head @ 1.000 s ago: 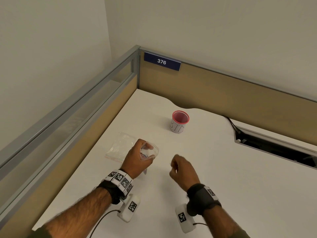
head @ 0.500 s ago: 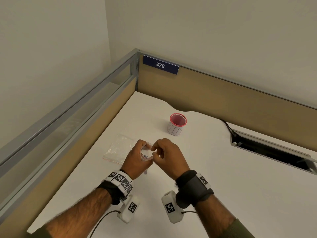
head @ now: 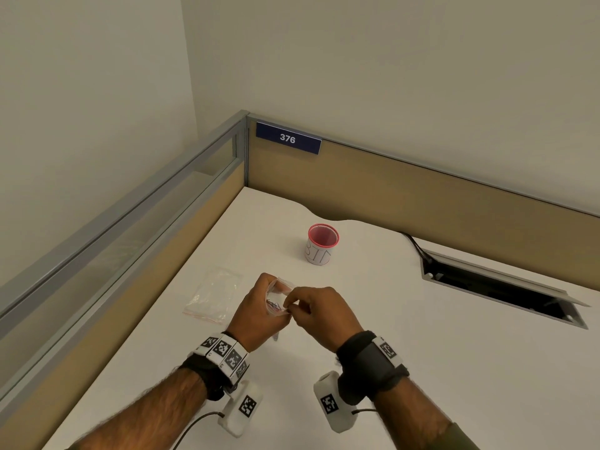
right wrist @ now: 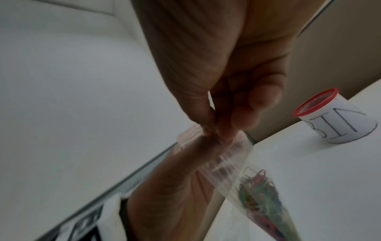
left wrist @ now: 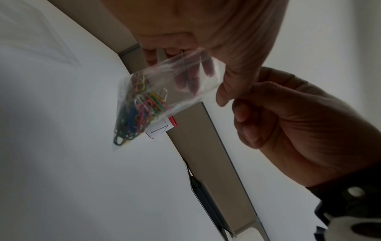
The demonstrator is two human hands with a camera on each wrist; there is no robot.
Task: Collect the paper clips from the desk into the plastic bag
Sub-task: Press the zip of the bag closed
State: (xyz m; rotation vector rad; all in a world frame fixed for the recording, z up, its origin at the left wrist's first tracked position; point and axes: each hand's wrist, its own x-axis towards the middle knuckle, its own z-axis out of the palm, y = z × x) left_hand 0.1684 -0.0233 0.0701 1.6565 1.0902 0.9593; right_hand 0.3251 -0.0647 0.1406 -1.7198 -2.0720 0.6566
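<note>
A small clear plastic bag (head: 278, 298) (left wrist: 156, 91) (right wrist: 233, 164) hangs above the white desk (head: 422, 352). Several coloured paper clips (left wrist: 136, 112) (right wrist: 259, 194) are bunched in its lower corner. My left hand (head: 259, 311) (left wrist: 206, 48) holds the bag near its mouth, fingers showing through the plastic. My right hand (head: 319, 311) (right wrist: 218, 130) pinches the red-edged top strip of the bag between thumb and fingertips. No loose clips show on the desk in the head view.
A second clear bag (head: 214, 297) lies flat on the desk left of my hands. A red-rimmed cup labelled BIN (head: 321, 243) (right wrist: 338, 117) stands farther back. A cable slot (head: 500, 289) opens in the desk at right. Partition walls close the left and back.
My right hand came in from the right to the bag's mouth and now pinches its top edge. The left hand has kept hold of the bag.
</note>
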